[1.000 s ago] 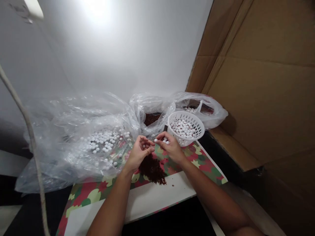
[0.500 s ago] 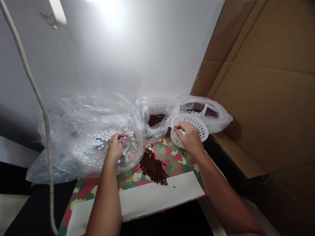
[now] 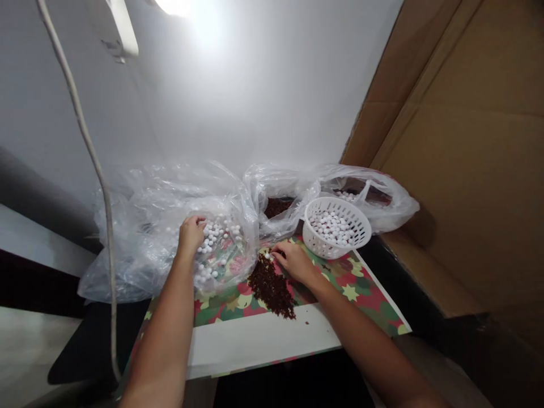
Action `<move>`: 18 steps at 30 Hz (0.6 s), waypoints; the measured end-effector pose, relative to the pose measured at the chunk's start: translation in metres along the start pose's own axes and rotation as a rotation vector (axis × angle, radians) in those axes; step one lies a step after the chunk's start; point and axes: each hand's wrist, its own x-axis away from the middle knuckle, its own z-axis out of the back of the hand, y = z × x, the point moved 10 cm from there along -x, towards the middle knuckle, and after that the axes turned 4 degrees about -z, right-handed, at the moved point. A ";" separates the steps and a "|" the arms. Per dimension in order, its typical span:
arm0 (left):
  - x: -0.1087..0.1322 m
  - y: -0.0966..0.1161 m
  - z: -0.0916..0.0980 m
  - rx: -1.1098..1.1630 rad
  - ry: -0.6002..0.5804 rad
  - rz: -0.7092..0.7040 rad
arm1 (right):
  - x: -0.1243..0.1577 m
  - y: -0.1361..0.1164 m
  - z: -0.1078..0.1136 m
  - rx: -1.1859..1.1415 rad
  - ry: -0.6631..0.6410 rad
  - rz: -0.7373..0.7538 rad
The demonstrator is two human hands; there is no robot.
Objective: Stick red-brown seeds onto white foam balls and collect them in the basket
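My right hand (image 3: 295,263) is at the top end of a heap of dark reddish-brown flakes (image 3: 272,289), its thumb and fingertips closed on a small white ball (image 3: 267,256). Beside it stands a white slotted plastic basket (image 3: 325,247) with many white balls (image 3: 334,228) in it. On the left, a clear plastic bag (image 3: 148,198) lies spread, with more white balls (image 3: 219,229) scattered on it or in it. My left hand (image 3: 192,233) is at the left edge of those balls, fingers curled; what they hold, if anything, is hidden.
Behind the heap an open plastic bag (image 3: 259,184) holds more brown flakes. Another bag (image 3: 393,198), with white balls inside, sits behind the basket. A camouflage-patterned board (image 3: 351,292) lies underneath. Cardboard (image 3: 459,170) rises at right; a cable (image 3: 108,226) hangs at left.
My right hand has left the basket and come left and nearer to the flake heap. My left hand has shifted left and away from me over the bag. The view has turned slightly left.
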 end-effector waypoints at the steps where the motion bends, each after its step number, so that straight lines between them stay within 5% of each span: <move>1: -0.008 0.001 -0.006 -0.013 -0.031 -0.008 | 0.000 0.005 0.002 -0.024 0.013 -0.011; 9: -0.025 0.031 -0.043 -0.083 -0.151 -0.128 | -0.002 0.032 0.017 -0.176 0.076 -0.082; 18: -0.019 0.011 -0.015 0.103 -0.100 0.025 | -0.008 0.018 -0.007 -0.029 -0.008 0.024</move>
